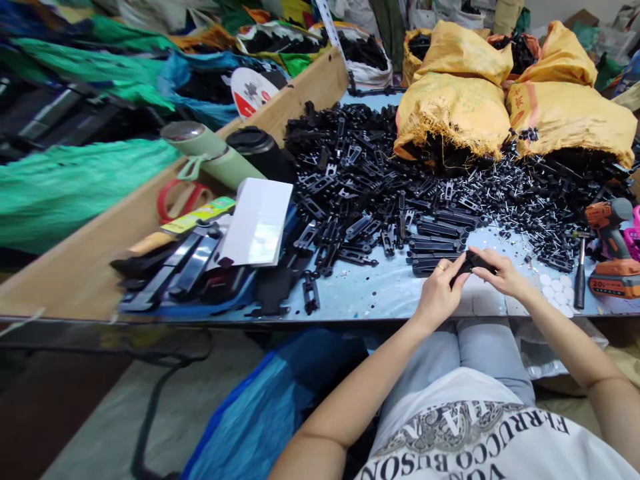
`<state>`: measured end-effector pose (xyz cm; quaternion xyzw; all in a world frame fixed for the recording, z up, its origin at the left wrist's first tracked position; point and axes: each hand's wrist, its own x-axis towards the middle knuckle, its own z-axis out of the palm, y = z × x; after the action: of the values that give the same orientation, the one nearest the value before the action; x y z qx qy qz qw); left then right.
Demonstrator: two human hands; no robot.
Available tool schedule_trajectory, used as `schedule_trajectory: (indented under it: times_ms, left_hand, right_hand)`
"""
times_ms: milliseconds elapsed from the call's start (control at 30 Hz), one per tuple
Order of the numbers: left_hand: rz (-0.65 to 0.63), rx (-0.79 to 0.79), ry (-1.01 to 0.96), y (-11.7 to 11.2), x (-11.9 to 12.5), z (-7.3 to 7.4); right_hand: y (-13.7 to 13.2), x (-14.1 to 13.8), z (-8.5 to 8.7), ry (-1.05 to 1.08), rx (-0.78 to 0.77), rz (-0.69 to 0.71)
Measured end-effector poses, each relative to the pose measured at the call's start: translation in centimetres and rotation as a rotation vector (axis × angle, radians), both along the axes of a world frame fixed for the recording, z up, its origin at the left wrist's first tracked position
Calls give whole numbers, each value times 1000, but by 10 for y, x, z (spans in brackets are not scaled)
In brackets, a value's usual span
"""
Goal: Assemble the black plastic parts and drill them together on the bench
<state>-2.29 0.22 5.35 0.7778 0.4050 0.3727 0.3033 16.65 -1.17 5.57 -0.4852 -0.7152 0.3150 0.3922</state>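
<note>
Both hands meet over the front edge of the light blue table [350, 293]. My left hand [443, 283] is closed round one end of a small black plastic part [473, 263]. The fingers of my right hand [503, 273] grip the same part from the other side. Its exact shape is mostly covered by the fingers. Just behind my left hand lies a stack of long black plastic pieces [437, 240], set side by side. A large heap of loose black plastic parts [350, 153] spreads beyond them. Small black pieces with metal pins [520, 200] lie behind my right hand.
On the right are a hammer [580, 273] and an orange cordless drill [613, 247]. Yellow sacks [450, 107] spill parts at the back. To the left, a white card box [257, 220], red scissors [183, 200] and a green bottle [215, 153] lie along a wooden board [90, 247].
</note>
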Motion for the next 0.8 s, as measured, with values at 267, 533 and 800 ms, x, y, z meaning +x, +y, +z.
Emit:
schedule_trajectory:
  times_ms: [267, 533, 800]
  left_hand:
    - [267, 281, -239, -18, 26, -6]
    - [185, 192, -166, -6, 17, -24]
    - [212, 116, 286, -27, 2, -53]
  right_hand:
    - [-13, -26, -3, -15, 236, -140]
    - [-11, -30, -28, -29, 169, -69]
    - [113, 75, -7, -421, -13, -726]
